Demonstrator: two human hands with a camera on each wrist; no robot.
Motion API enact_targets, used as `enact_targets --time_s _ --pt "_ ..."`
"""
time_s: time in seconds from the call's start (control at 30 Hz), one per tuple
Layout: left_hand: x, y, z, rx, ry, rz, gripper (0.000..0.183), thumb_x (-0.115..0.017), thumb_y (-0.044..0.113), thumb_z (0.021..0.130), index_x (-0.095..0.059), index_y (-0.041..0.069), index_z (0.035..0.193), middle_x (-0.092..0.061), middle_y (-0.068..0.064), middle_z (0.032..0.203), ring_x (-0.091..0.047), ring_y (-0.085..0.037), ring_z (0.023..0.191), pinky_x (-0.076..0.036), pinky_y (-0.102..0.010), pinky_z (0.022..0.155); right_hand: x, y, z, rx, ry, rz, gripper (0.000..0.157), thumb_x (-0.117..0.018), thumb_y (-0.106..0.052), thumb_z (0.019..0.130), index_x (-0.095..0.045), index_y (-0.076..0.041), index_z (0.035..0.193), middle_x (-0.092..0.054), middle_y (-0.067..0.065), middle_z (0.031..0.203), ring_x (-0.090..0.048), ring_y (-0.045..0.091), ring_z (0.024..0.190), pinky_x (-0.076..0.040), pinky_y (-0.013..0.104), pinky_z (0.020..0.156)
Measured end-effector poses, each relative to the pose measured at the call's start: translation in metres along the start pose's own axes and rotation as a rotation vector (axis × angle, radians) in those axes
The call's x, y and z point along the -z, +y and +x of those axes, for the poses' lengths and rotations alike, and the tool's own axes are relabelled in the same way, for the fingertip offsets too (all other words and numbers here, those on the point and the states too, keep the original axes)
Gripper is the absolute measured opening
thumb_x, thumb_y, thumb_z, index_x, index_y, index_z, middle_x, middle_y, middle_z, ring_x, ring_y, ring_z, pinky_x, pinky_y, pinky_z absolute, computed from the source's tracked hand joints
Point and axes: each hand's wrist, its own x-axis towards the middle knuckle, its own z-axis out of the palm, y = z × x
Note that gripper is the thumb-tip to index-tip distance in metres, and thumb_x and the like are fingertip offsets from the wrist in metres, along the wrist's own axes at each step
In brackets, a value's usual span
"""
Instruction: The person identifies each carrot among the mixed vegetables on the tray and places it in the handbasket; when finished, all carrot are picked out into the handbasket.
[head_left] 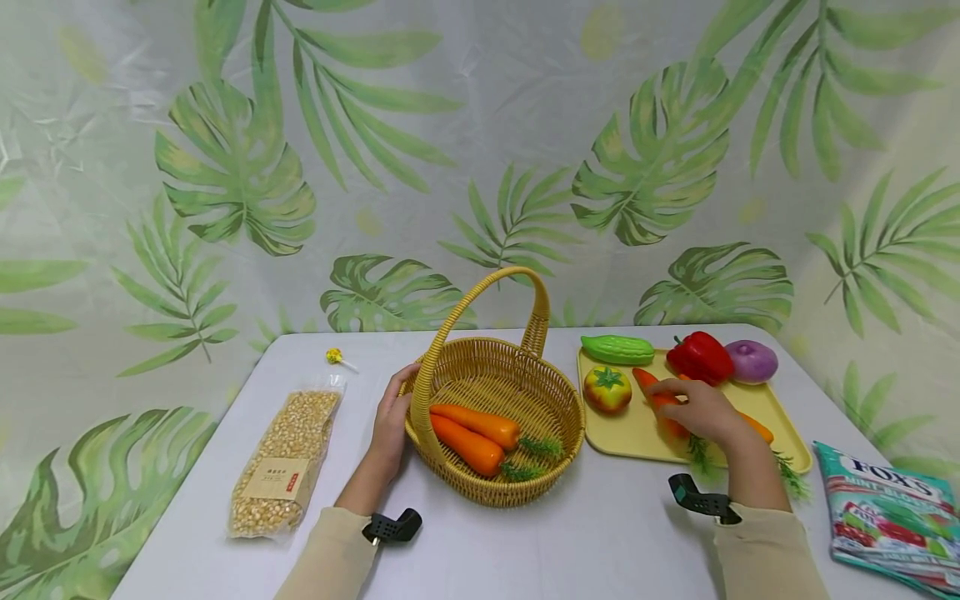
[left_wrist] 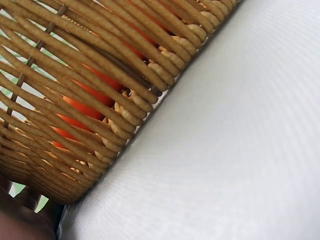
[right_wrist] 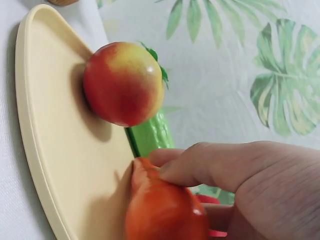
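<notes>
My left hand [head_left: 388, 425] grips the left rim of a yellow wicker basket [head_left: 491, 493] with a tall arched handle. Two orange carrots [head_left: 480, 423] with green tops lie inside it. Over the tray, my right hand [head_left: 701, 408] pinches an orange-red carrot [right_wrist: 165, 212] between thumb and fingers, its narrow tip towards the back. Another carrot [head_left: 756, 427] shows partly behind that hand. Through the basket weave, orange patches [left_wrist: 95, 95] appear in the left wrist view, where most of the left hand is out of frame.
A yellow tray [head_left: 630, 446] bears a tomato [head_left: 607, 389], a green bitter melon [head_left: 617, 349], a red bell pepper [head_left: 701, 357] and a purple onion [head_left: 752, 361]. Corn kernels in a bag [head_left: 288, 454] and a lollipop [head_left: 334, 356] lie left. A candy bag [head_left: 892, 517] lies right.
</notes>
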Motion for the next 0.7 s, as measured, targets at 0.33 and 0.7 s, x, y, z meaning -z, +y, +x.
enact_targets --time_s 0.33,0.7 --pt "-0.0010 0.0027 -0.0013 -0.009 -0.008 -0.001 0.043 -0.037 0.015 0.102 -0.049 0.029 0.140 -0.043 0.014 0.152 -0.039 -0.007 0.142 -0.032 -0.018 0.113 0.0019 -0.0035 0.0004 -0.021 0.075 0.001 0.030 -0.059 -0.016 0.093 -0.070 -0.005 0.119 -0.064 0.028 0.120 -0.055 0.035 0.097 -0.050 0.041 0.079" --pt "-0.0004 0.0014 -0.0011 0.006 0.002 0.004 0.044 -0.037 0.014 0.102 -0.048 0.029 0.141 -0.043 0.013 0.152 -0.037 -0.008 0.143 -0.026 -0.033 0.121 0.0039 -0.0062 0.0018 -0.017 0.102 0.034 0.033 -0.057 -0.018 0.095 -0.065 -0.006 0.125 -0.056 0.029 0.134 -0.052 0.041 0.108 -0.049 0.054 0.090"
